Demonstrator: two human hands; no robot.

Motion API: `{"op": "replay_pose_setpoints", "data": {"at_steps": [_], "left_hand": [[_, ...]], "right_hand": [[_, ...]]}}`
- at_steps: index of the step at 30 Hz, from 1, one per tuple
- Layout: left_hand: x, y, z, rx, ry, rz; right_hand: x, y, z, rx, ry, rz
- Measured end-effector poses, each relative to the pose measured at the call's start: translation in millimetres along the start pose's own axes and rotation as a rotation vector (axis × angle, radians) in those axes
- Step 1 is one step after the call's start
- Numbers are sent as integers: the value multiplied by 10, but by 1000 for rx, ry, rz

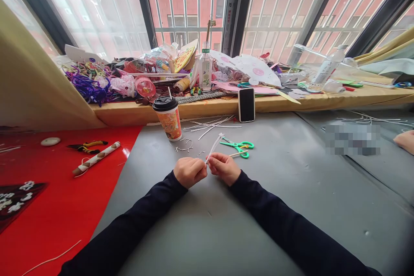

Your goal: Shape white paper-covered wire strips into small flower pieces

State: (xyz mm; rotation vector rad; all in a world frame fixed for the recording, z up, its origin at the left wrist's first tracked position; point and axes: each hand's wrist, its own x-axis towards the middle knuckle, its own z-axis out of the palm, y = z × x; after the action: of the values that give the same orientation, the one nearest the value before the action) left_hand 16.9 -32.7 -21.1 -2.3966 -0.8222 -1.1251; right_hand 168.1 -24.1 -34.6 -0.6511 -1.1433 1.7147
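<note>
Over the middle of the grey table, my left hand (190,171) is closed, its fingertips pinching the lower end of some thin white strips (214,146). My right hand (224,167) almost meets it, with thumb and finger pressed on the same strips. The strips stand up and lean right, with small white bits at their top; their exact material is hard to tell. Just beyond my right hand lie green-handled scissors (242,146) and a thin pale stick (238,153). Short white offcuts (186,144) are scattered past my left hand, and longer white strips (213,126) lie behind.
A lidded paper cup (168,118) with a straw and a propped phone (246,105) stand near the cluttered sill (200,104). Pliers (87,146) and a wrapped roll (97,158) lie on the red surface. Another person's hand (405,141) shows at right.
</note>
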Motion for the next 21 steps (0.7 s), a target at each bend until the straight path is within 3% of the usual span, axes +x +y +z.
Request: {"op": "replay_pose_setpoints", "data": {"at_steps": [3,6,11,14,17,21], "left_hand": [[-10,13,8,-111,-78,-114],[-16,28,22,-334,-217,-334],[32,27,87,-1120,-446,-832],[42,-27,121,-1416,-403,-985],[23,-97,130,-1443,-371,-1064],[4,-133,118,-1278,-335,-1080]], "right_hand": [[-22,-31,17,-68,55,-31],[-23,-55,18,-137,104,-61],[15,-102,-41,-255,181,-52],[23,-130,-57,-336,112,-65],[29,-127,-59,-416,79,-120],[45,-90,-83,-541,161,-127]]}}
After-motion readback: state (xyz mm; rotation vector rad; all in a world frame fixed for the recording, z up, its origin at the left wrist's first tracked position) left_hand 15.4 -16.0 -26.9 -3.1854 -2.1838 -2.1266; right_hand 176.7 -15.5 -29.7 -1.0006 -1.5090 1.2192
